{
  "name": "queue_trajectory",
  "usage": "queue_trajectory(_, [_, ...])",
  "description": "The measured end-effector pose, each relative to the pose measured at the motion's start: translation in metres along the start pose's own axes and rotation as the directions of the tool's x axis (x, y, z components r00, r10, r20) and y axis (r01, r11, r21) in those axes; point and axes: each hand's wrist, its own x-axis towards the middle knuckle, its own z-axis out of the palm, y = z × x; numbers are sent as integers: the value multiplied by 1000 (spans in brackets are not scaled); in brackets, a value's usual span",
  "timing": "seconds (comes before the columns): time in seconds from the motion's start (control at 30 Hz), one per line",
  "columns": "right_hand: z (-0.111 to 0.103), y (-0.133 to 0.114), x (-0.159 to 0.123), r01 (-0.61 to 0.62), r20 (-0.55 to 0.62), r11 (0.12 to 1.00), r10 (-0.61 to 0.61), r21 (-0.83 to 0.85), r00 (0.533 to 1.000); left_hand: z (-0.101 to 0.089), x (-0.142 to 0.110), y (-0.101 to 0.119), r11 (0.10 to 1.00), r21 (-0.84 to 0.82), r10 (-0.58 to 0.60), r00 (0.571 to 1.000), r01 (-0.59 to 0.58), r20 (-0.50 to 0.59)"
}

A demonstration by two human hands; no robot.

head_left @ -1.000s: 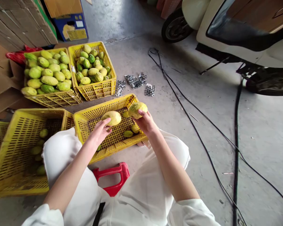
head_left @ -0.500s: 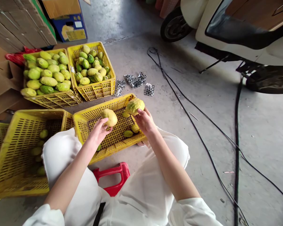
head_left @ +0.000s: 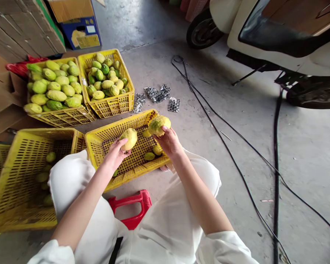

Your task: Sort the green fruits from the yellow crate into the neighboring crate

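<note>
Above the near yellow crate [head_left: 123,179], my left hand [head_left: 117,152] is closed on a pale yellow lemon [head_left: 129,139], thumb on its near side. My right hand [head_left: 169,142] grips a second lemon [head_left: 159,125], larger, knobbly and greener, by its lower right side. The two fruits are held apart at about the same height. Inside that crate lie a few more lemons, among them a greenish one [head_left: 149,156] and a yellow one [head_left: 157,150]. Some of the fingers are hidden behind the fruit.
Two crates heaped with lemons, one left [head_left: 85,114] and one right [head_left: 112,106], stand beyond. A deep crate [head_left: 16,165] with several fruits is at my left. A red stool [head_left: 136,216] shows between my legs. Black cables [head_left: 222,121] and a white scooter [head_left: 244,36] are on the right.
The lemon in my left hand has turned and my fingers have shifted around it. The lemon in my right hand has tilted and moved slightly right.
</note>
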Motion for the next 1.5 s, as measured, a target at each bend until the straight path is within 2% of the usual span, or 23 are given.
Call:
queue_trajectory(0.17, [0,0,3,-56,-80,996,62,70,995,2,-1,-2,998,-29,56,998,-57,-32])
queue_trajectory(0.33, [-1,-4,4,-77,-39,995,79,57,996,0,4,-5,998,-49,43,998,-46,-49])
queue_trajectory(0.5, [-1,-7,0,-154,-60,985,159,72,986,-1,7,-6,996,-77,42,998,-45,-37])
queue_trajectory(0.77, [3,-4,1,-98,-56,990,104,106,993,1,4,-2,988,-142,58,998,-61,-26])
queue_trajectory(1.0, [3,-6,5,-107,-72,977,122,182,990,-1,3,-2,994,-101,31,998,-35,-46])
queue_trajectory(1.13, [0,-4,6,-99,-79,983,112,155,991,2,0,-2,997,-81,7,996,-14,-85])
queue_trajectory(1.3, [3,-8,2,-196,-14,975,198,109,980,5,-2,-1,991,-131,-39,999,33,-37])
queue_trajectory(1.4, [5,-11,-1,-198,15,976,198,87,980,6,-2,0,989,-150,-6,999,1,-34])
queue_trajectory(1.5, [5,-10,-1,-178,-8,982,179,56,984,6,-3,0,988,-151,37,998,-44,-49])
